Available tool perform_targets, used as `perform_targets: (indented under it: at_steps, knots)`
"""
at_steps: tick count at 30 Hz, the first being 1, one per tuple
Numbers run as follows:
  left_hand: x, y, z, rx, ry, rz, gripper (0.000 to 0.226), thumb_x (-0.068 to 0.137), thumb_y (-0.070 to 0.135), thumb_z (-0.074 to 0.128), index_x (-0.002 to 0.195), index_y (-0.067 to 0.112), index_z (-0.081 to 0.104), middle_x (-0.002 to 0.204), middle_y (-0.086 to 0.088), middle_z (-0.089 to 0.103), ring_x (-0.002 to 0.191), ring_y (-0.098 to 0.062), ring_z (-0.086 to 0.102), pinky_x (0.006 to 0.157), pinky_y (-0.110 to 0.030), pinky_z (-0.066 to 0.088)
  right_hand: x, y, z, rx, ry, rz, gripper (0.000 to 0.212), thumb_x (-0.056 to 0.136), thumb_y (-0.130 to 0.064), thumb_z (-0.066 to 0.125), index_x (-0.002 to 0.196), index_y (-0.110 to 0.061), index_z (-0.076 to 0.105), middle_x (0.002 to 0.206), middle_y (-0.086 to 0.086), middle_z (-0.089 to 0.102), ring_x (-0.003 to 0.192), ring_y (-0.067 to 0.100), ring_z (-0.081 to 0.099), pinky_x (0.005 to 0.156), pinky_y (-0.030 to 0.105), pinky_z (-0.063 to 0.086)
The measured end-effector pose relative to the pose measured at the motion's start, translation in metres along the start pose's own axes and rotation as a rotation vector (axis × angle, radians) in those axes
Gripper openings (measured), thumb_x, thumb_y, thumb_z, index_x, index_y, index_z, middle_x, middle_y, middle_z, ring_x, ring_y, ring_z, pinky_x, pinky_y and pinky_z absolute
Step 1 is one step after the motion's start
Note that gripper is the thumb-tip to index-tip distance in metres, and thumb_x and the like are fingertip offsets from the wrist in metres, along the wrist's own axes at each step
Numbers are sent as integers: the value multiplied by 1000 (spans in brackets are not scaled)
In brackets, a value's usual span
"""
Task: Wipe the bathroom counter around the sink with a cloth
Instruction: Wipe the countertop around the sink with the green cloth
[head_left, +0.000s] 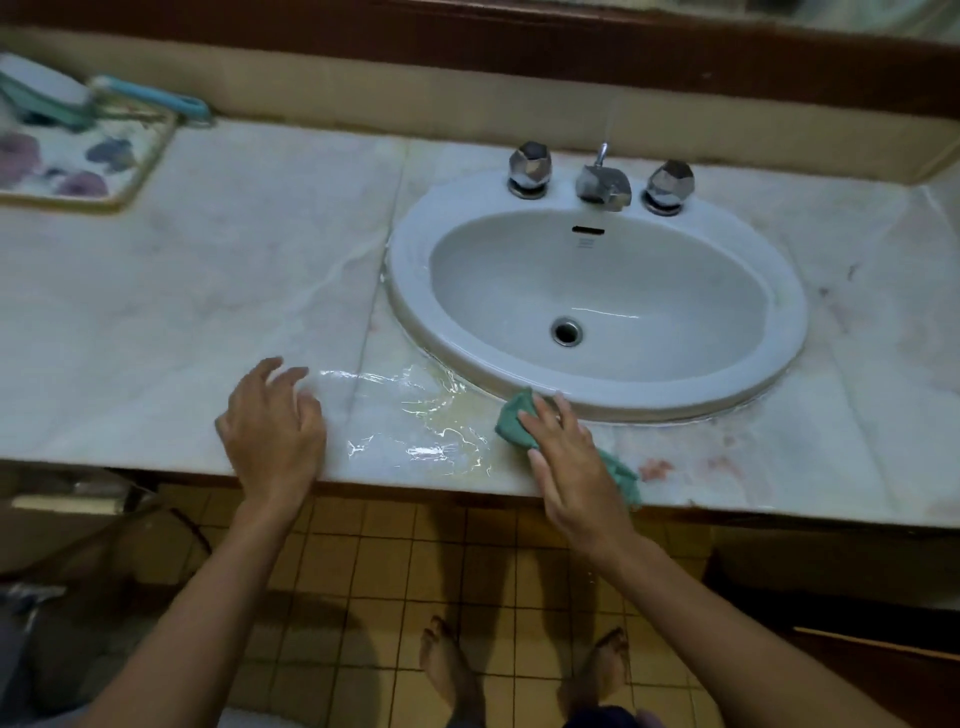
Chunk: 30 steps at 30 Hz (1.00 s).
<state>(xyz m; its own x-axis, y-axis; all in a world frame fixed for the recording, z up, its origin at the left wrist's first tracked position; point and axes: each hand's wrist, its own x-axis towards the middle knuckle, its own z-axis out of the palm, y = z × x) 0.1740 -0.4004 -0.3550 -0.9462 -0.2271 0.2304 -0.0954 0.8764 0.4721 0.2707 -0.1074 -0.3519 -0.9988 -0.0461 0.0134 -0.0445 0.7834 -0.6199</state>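
— What do you see from where you're standing?

— A long pale marble counter (208, 291) and a white oval sink (410, 291) set into it, right of the middle. A flowered tray (78, 161) sits at the far left end, well apart from the sink.

— Is the counter wet?

— Yes, a shiny puddle (415, 415) spreads on the marble at the sink's front left and reaches to the front edge.

— And the hands?

— The left hand (272, 431) is at the front edge, just left of the puddle, with its fingers spread, loosely bent and holding nothing. I can't tell whether it touches the marble. The right hand (566, 457) lies flat, fingers straight and pointing up-left, pressing down on the cloth (514, 423).

— So the cloth is under the palm?

— Mostly. It's green. A bunched end pokes out past the fingertips, right against the sink's front rim at the puddle's right edge. A thinner end shows on the far side of the hand, near the counter's front edge.

— Anything smaller?

— A chrome spout (602, 184) between two faceted knobs (530, 166), behind the basin.
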Motion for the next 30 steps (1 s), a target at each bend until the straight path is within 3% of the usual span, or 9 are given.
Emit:
perform_targets:
  at_steps: [3,9,15,20,26,28,30]
  knots:
    - [22,-34,-5,71,-16,-63,38,90,24,44,122,13,61,141,-10,49,129,-33,41,99,-52,33,30,-21,23,-95,-81,-69,55,99,-41,21,149,-23,33,159,-8,17,148,4,-5,120,35,8]
    - [25,-43,4,87,-27,-100,35,90,22,49,124,17,58,142,-6,46,130,-29,36,99,-49,32,96,-73,64,-102,-60,-57,50,103,-34,23,150,-20,32,161,-6,14,145,1,-11,115,22,-7]
    - [27,-44,4,56,-6,-119,42,86,26,41,122,19,61,139,-4,50,129,-27,38,96,-47,35,154,-108,88,-112,-231,-167,48,101,-34,30,148,-29,36,161,-4,19,149,12,5,118,37,8]
    - [26,-46,2,46,-16,-114,41,86,23,41,122,19,61,140,-5,50,129,-28,39,96,-48,35,119,-116,91,-144,-381,-399,50,99,-43,24,144,-32,43,159,-8,22,148,10,9,116,36,12]
    - [24,-43,3,8,4,-129,39,86,14,47,121,18,64,142,-6,50,131,-29,40,98,-48,34,36,-76,58,-104,-452,-485,43,103,-37,30,141,-30,47,157,-13,26,148,5,10,117,34,14]
    - [23,-41,3,15,0,-142,38,87,11,49,122,18,63,142,-6,49,131,-29,40,99,-47,34,33,-54,41,-133,-431,-463,43,103,-39,29,142,-32,45,157,-15,24,148,6,12,117,36,18]
    - [22,-39,3,38,8,-136,39,86,12,48,122,18,62,142,-6,49,130,-30,41,98,-48,35,44,-40,32,-162,-376,-328,46,102,-44,23,145,-37,38,159,-17,19,148,4,8,117,37,19]
